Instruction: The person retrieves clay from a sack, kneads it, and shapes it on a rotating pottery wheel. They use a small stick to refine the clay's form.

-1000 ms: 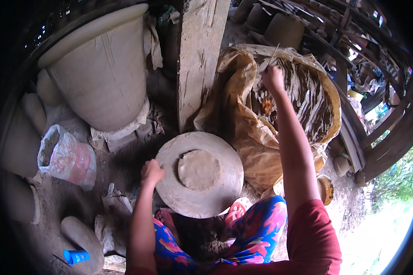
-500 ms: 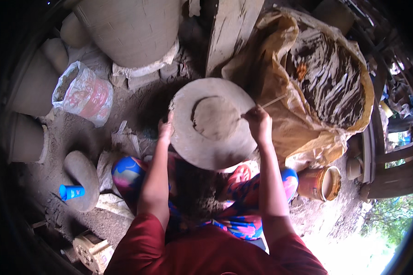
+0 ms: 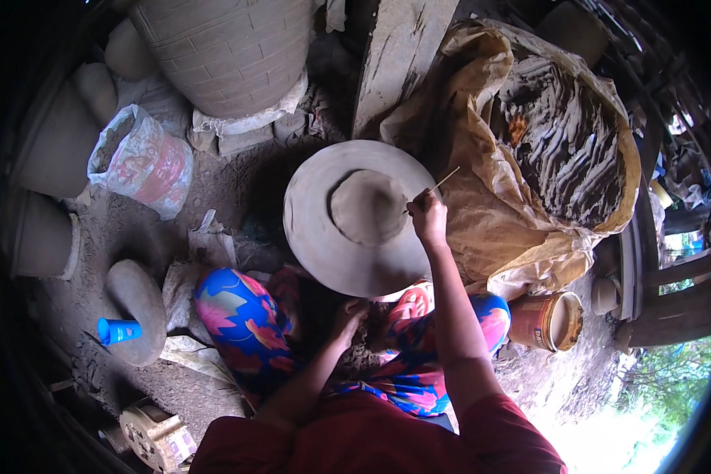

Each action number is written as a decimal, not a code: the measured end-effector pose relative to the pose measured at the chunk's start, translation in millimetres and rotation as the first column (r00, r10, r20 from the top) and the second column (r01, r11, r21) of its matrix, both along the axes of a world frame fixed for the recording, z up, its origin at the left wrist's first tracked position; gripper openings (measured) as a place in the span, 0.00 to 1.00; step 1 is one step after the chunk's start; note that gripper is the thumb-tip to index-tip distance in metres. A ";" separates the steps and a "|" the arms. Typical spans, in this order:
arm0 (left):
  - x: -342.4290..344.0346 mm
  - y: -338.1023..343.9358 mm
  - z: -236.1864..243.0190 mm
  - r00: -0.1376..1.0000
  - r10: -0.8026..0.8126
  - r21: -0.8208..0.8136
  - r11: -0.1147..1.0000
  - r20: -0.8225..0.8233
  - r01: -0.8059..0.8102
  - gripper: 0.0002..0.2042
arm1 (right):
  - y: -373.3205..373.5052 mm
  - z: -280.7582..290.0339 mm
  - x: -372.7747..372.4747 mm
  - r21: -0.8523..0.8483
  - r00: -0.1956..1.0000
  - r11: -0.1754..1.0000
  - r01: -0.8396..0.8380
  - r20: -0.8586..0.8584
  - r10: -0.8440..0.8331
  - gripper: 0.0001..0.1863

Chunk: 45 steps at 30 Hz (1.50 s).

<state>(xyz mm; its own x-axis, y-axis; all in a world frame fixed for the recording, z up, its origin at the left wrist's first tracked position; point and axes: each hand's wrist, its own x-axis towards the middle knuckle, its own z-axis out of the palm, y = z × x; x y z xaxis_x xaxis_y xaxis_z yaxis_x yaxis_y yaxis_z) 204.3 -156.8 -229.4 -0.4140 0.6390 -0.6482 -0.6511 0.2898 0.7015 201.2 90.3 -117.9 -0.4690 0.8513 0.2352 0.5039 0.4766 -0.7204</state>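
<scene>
Pinching a thin stick (image 3: 449,175) between bunched fingers, the right hand (image 3: 428,217) hovers over the right side of the potter's wheel (image 3: 316,245), right where the flat clay disc (image 3: 367,205) meets bare surface! That grip looks closed and snug, with stick showing on both sides of the fingers. And the left hand (image 3: 346,320)? Low and near, just beyond the wheel's near edge, between the knees, fingers loosely bent; whether anything sits inside them, I cannot tell.

Now the danger, as I judge it: a twitch of the right wrist could drive that lower tip into the disc's soft-looking edge and gouge it, or drag the rim out of round. With no hand steadying the wheel, a sideways push on the stick might also swing it off line. And a pinch so near one end leaves a long free tail that could snag the open clay sack (image 3: 458,229) on the right, should the arm swing wide.

Look at that line! The stick's long axis runs diagonally, working tip aimed near and left at the disc's right edge, tail pointing far and right toward the sack. The disc itself lies flat, roughly round, showing no clear long axis.
</scene>
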 end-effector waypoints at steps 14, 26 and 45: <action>-6.2 -3.0 -7.4 0.988 0.106 -0.080 0.992 0.112 -0.098 0.29 | -3.6 -1.9 -3.0 -0.001 0.998 1.000 0.016 0.066 -0.016 0.09; -7.6 -4.5 -19.0 0.982 0.148 -0.082 0.987 0.114 -0.140 0.22 | 0.5 -17.8 -5.7 -0.022 0.998 1.000 -0.005 0.059 0.006 0.10; -32.2 -4.2 -9.3 0.883 0.427 0.036 0.896 0.196 -0.442 0.30 | 0.8 -13.4 -9.6 0.011 0.996 0.999 -0.042 0.079 0.041 0.08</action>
<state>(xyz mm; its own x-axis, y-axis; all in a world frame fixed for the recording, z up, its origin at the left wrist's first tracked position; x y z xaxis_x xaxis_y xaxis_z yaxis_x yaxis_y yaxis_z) 172.1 -161.0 -238.7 -0.5441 0.4726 -0.6932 -0.8151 -0.1017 0.5704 191.6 91.1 -131.3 -0.5212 0.8281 0.2065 0.5389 0.5069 -0.6728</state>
